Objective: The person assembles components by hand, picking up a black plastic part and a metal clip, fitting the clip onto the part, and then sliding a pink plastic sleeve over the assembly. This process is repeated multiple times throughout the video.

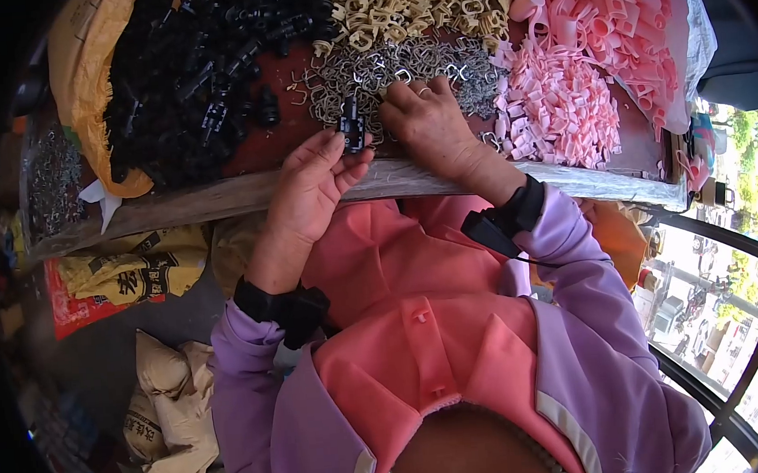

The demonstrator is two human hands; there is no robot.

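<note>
My left hand pinches a small black plastic part upright, just above the table's front edge. To its right, my right hand reaches down at the near side of a pile of bent metal wire clips. Its fingers are curled with their tips among the clips; whether they grip one is hidden. A large heap of black plastic parts lies to the left. Beige ring-like plastic pieces are piled behind the clips, and small pink pieces lie to the right of my right hand.
Larger pink cup-like parts spill from a white sack at the far right. A yellow sack edges the black heap. The worn table edge runs before me. Sacks lie on the floor at left; windows stand at right.
</note>
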